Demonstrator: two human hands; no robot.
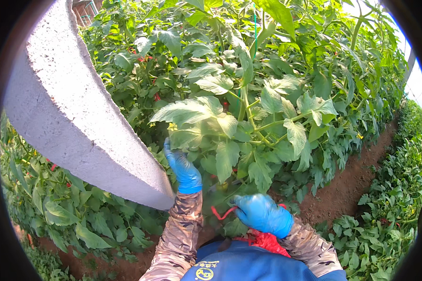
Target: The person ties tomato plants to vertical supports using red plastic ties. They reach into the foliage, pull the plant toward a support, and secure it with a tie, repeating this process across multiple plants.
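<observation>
My left hand (184,170), in a blue glove, is raised at the left side of a tomato plant (246,133), its fingertips by the leaves under a yellow flower (172,126). Whether those fingers hold a leaf or stem cannot be told. Lower and to the right, my right hand (263,212), also gloved in blue, is closed on a thin red strip (223,213) whose loose end curls out to the left. Below that hand a bunch of red strips (267,241) lies against the blue garment (246,261) at my waist. A green string (255,31) runs up beside the plant's stem.
A thick concrete post (102,140) slants across the left, close to my left forearm. Dense tomato foliage (91,217) fills the lower left and the far side. Bare soil (344,186) runs between the plants and another leafy row (404,175) at right.
</observation>
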